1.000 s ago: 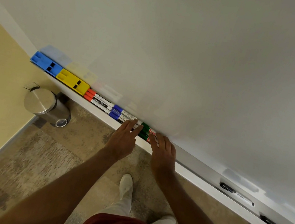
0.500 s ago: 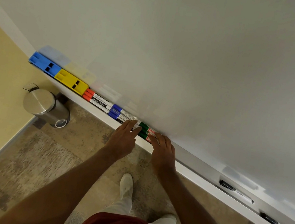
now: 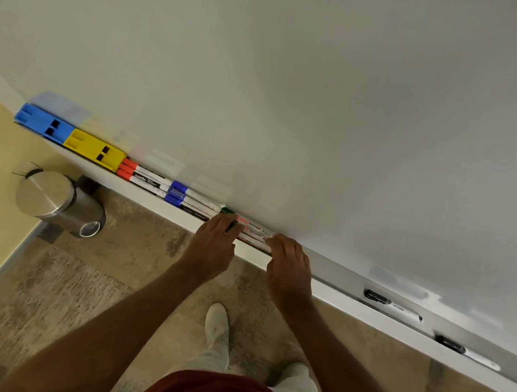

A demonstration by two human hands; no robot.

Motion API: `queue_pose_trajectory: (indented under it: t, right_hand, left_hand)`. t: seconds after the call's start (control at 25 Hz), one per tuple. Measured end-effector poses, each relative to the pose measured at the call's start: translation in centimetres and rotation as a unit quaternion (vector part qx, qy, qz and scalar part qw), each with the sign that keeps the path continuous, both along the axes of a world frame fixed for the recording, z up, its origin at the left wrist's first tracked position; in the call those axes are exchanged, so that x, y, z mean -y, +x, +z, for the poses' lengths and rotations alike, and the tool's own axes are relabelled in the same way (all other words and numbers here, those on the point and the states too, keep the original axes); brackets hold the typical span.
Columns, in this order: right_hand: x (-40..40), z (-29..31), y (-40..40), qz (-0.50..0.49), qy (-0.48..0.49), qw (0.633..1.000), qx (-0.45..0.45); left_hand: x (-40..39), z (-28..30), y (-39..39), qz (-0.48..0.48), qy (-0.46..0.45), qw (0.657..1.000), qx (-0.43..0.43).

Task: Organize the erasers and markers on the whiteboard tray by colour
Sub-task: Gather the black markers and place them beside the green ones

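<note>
This looks like an office or a classroom. A large whiteboard [image 3: 304, 83] covers the wall, with a long tray [image 3: 352, 302] under it holding markers [image 3: 146, 180] and erasers [image 3: 94, 148]. A steel pedal bin [image 3: 56, 200] stands on the carpet [image 3: 97, 278].

Left hand [image 3: 212, 245], right hand [image 3: 289, 270], palms down, seemingly pressing
</note>
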State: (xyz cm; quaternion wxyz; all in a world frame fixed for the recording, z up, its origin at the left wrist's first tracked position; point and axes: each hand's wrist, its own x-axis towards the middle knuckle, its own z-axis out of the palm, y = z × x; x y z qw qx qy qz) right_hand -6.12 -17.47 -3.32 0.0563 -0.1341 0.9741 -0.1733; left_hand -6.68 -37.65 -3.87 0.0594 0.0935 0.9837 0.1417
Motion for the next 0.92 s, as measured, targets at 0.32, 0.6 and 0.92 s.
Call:
queue_pose_trajectory:
  t: [0.32, 0.6, 0.92]
  right_hand:
    - [-12.8, 0.5, 3.4, -0.099, -0.003, 0.995, -0.02]
    - [-26.9, 0.4, 7.0, -0.178, 0.007, 0.984, -0.01]
    - [-40.4, -0.4, 10.3, -0.245, -0.002, 0.969, -0.016]
  left_hand:
    - [-12.4, 1.4, 0.5, -0.086, 0.023, 0.996, -0.005]
    - [-25.9, 1.9, 2.6, -0.136, 0.035, 0.99, 0.02]
    - [-36.3, 1.1, 2.9, -0.156, -0.006, 0.988, 0.012]
